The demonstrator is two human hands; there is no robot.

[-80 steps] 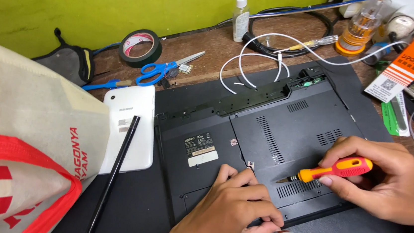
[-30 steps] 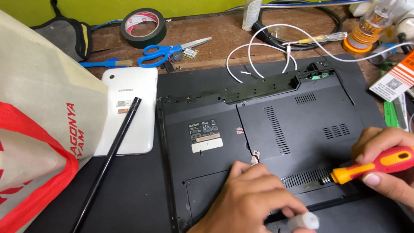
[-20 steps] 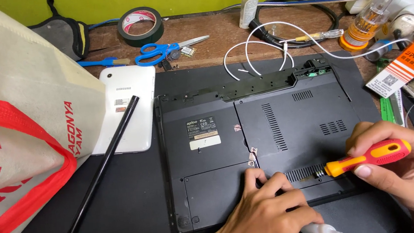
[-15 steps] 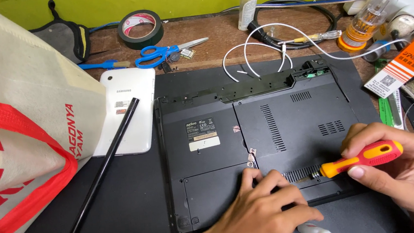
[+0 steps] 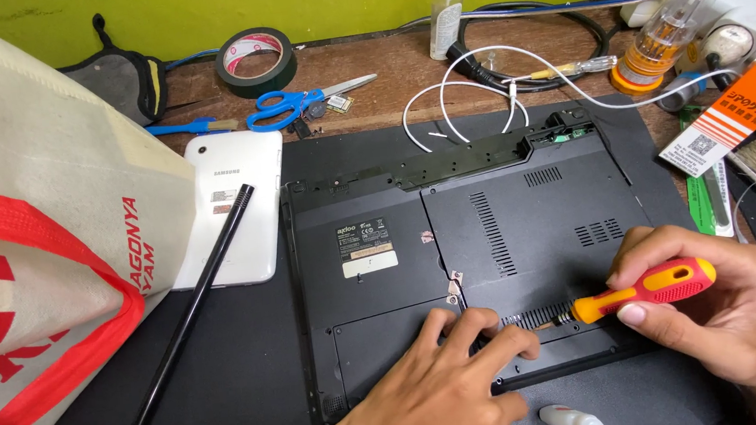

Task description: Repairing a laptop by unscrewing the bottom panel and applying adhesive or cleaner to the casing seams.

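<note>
A black laptop (image 5: pixel 506 219) lies upside down on a dark mat, its bottom panels facing up. My left hand (image 5: pixel 439 389) rests flat on the near part of the base, fingertips by a panel edge close to the vent slots. My right hand (image 5: pixel 724 310) grips a red and yellow screwdriver (image 5: pixel 645 289), whose tip points left at the vent strip just past my left fingertips. A small white bottle (image 5: pixel 574 420) lies on the laptop below my hands.
A cream and red cloth bag (image 5: pixel 35 252) fills the left. Beside it lie a white tablet (image 5: pixel 236 207) and a black rod (image 5: pixel 187 320). Behind are blue scissors (image 5: pixel 291 106), a tape roll (image 5: pixel 255 59), white wires (image 5: pixel 468 95), a spray bottle (image 5: pixel 443 2) and an orange package (image 5: pixel 734 113).
My right hand and the screwdriver have shifted slightly left and down toward the vent strip. My left hand stays pressed on the laptop base. The view has moved a little.
</note>
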